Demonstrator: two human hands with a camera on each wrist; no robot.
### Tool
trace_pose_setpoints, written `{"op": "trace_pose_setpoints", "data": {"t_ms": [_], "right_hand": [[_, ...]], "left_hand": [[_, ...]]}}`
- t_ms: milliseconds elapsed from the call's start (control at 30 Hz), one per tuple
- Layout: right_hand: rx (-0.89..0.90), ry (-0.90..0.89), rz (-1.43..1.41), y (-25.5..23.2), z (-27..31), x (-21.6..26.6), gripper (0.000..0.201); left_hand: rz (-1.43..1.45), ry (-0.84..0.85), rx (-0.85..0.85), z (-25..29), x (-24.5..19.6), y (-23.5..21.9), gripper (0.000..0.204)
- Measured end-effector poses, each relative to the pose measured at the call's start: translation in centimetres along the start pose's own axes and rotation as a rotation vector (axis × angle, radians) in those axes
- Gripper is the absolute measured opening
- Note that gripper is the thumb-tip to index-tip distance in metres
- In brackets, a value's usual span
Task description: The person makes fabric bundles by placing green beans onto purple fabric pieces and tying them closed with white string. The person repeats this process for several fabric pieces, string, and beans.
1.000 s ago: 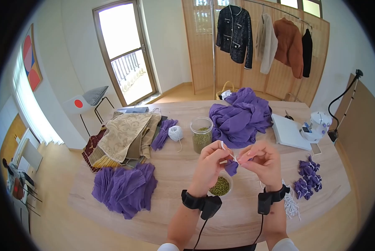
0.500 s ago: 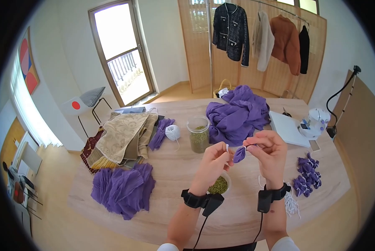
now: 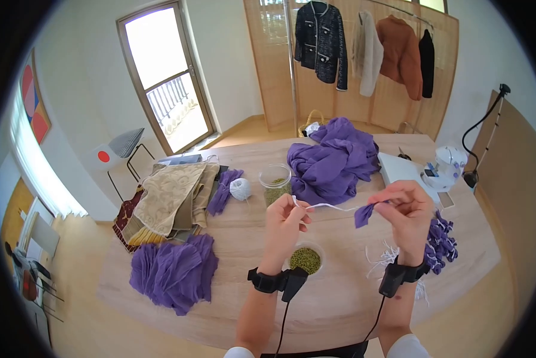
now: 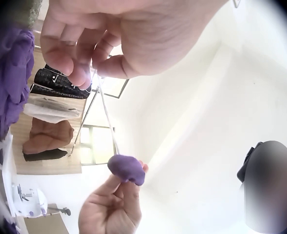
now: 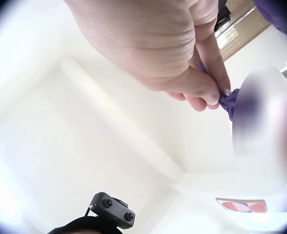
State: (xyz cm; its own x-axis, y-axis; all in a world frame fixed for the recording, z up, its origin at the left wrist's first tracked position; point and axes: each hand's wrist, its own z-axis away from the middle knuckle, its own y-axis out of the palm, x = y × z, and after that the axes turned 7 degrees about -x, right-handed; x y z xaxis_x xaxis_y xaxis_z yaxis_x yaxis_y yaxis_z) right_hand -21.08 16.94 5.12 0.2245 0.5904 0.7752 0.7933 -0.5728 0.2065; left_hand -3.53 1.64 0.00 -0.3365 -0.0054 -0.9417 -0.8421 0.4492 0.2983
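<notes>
String [image 3: 333, 206] extended, bowl [image 3: 323, 258] only in head view

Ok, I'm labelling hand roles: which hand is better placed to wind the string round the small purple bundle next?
Probably the left hand: it pinches the white string, which runs across to the small purple bundle, while the right hand is busy pinching that bundle.
</notes>
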Motion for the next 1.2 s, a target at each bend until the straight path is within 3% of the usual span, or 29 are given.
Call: {"op": "trace_pose_setpoints", "data": {"t_ms": [233, 267, 367, 400, 500, 600, 700, 733, 800, 867, 967, 1067, 1167, 1200], "right_hand": [[-0.353, -0.188, 0.239, -2.7, 1.5, 4.9, 0.029], [-0.384, -0.215, 0.284, -2.9, 1.8, 5.5, 0.028], [-0.469, -0.262, 0.311, -2.5, 2.5, 6.5, 0.027], [-0.467, -0.274, 0.307, -2.4, 2.6, 6.7, 0.026], [-0.423, -0.332, 0.279, -2.8, 2.7, 6.4, 0.026], [-0.398, -0.247, 0.322, -2.6, 2.3, 6.6, 0.03], [-0.271, -0.143, 0.318, -3.0, 1.2, 5.2, 0.028], [-0.223, -0.134, 0.37, -3.2, 0.8, 4.3, 0.027], [-0.177, -0.085, 0.362, -3.0, 0.0, 2.3, 0.026], [-0.11, -0.05, 0.335, -2.2, -0.5, 0.5, 0.025], [0.014, -0.009, 0.273, -0.3, -0.5, -1.3, 0.024], [0.145, 0.04, 0.22, 2.1, 0.1, -2.4, 0.023], [0.26, 0.058, 0.16, 3.8, 0.5, -3.1, 0.026], [0.277, 0.079, 0.129, 4.0, 0.6, -3.2, 0.028]], "left_hand": [[-0.217, 0.091, 0.169, 1.7, 0.9, 2.9, 0.004], [-0.301, -0.003, 0.188, 2.5, 1.4, 3.8, 0.006], [-0.385, 0.191, 0.392, 3.9, 4.1, 7.5, 0.01], [-0.455, 0.092, 0.488, 4.4, 3.9, 9.1, 0.011], [-0.414, 0.061, 0.645, 6.3, 6.8, 12.5, 0.011], [-0.575, 0.239, 0.752, 7.7, 10.5, 14.1, 0.019], [-0.685, 0.573, 0.66, 7.3, 12.7, 12.6, 0.035], [-0.669, 0.345, 0.618, 7.2, 12.7, 11.9, 0.039], [-0.636, -0.111, 0.509, 6.2, 6.9, 10.3, 0.048], [-0.592, 0.04, 0.407, 4.4, 5.4, 7.3, 0.049], [-0.247, 0.032, 0.258, 3.3, 2.2, 3.9, 0.052], [-0.116, 0.103, 0.219, 3.2, 0.3, 2.2, 0.048], [-0.209, 0.059, 0.375, 2.4, -1.0, 0.5, 0.038], [-0.213, 0.034, 0.323, 2.5, -1.3, 0.5, 0.03]]}}
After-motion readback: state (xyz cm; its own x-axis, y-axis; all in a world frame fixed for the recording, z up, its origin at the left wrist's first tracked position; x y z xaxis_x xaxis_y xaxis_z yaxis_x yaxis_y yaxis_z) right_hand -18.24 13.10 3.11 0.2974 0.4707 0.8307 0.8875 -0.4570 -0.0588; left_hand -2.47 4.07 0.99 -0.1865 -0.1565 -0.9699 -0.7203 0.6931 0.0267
